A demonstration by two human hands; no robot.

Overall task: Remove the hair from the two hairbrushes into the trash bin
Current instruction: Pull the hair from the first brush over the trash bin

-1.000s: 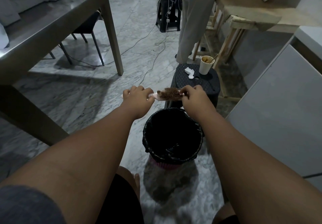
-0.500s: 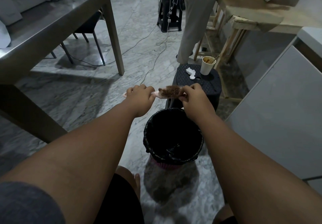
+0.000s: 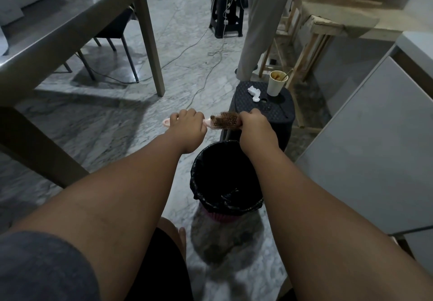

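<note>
Brush (image 3: 218, 125) sits above bin (image 3: 195, 183) far rim: left grip (image 3: 187, 126) holds handle, right grip (image 3: 253, 125) pinches head end. Pulled hair (image 3: 230, 119) may fall outside bin

A short sleeve (image 3: 37, 265) of blue-grey cloth fills the 7 o'clock corner of the head view. It looks soft and matte, and its hem curves across the upper left arm. From that hem the left forearm (image 3: 131, 188) is bare all the way to the left grip (image 3: 187, 128), which is bare as well. The right forearm (image 3: 293, 195) is bare along the whole of its visible length, from the 4 o'clock edge to the bare right grip (image 3: 254, 125); its upper arm lies outside the frame. At 6 o'clock a plain black garment (image 3: 161, 270) covers the lap, and a bare patch of leg (image 3: 174, 227) shows just above its upper edge.
</note>
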